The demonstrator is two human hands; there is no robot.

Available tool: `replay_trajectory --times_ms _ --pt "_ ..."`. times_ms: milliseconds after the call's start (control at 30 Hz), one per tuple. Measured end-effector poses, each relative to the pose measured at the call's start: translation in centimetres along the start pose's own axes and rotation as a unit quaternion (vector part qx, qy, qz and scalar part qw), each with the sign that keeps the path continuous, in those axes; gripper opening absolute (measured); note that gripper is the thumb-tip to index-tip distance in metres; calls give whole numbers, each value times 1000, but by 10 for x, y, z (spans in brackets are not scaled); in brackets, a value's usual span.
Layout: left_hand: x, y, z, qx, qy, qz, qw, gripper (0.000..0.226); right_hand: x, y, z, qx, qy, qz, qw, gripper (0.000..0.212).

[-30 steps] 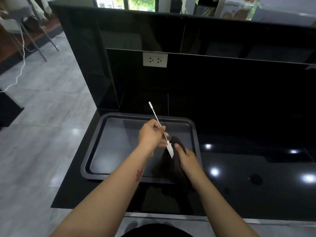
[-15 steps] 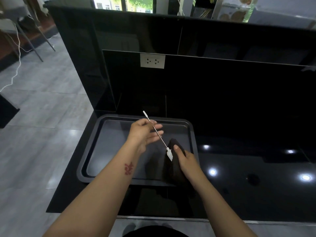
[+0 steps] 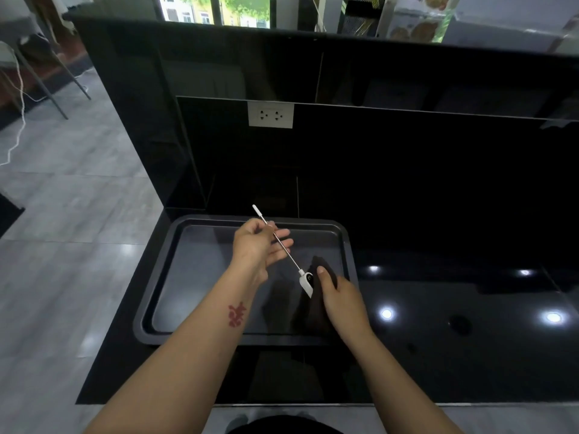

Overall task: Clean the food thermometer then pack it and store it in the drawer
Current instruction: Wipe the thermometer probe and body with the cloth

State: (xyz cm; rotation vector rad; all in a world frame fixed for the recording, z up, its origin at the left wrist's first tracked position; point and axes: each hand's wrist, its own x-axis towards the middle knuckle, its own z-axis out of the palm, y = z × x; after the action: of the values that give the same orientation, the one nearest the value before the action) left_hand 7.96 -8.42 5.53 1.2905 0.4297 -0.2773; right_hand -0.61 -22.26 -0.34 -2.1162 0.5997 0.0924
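Here the thermometer [image 3: 283, 249] crosses the left fingers [image 3: 279, 244] — head against right thumb [image 3: 323, 275].

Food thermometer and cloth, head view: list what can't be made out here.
- Food thermometer display: too small to read.
- Dark cloth: merges with the tray; the right hand covers part, so its outline is unclear.
- Left hand grip on the probe: contact hidden behind the fingers.
- Drawer: not in view.

Left hand [image 3: 257, 245] raised, fingers loosely spread; right hand [image 3: 343, 300] lower, palm down, grip closed, thumb forward.
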Motion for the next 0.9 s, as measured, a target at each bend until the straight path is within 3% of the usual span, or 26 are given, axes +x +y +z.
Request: replay_trajectory --times_ms 167,333,567,733,800,900 --pt "3 7 8 33 -7 19 999 14 -3 -20 1 -1 16 -34 999 47" --pt "5 9 2 28 -11 31 999 12 -4 4 1 52 1 11 999 47" --pt "0 6 12 32 -15 28 999 11 -4 -19 1 -6 38 -57 998 49" --pt "3 13 4 11 2 35 999 11 -10 -2 -3 -10 46 -15 999 50" --pt "1 14 3 7 -11 39 999 11 -6 -3 -1 28 32 0 999 47" --pt "-5 22 1 50 -89 34 994 14 -1 -7 -4 168 -37 71 983 48"
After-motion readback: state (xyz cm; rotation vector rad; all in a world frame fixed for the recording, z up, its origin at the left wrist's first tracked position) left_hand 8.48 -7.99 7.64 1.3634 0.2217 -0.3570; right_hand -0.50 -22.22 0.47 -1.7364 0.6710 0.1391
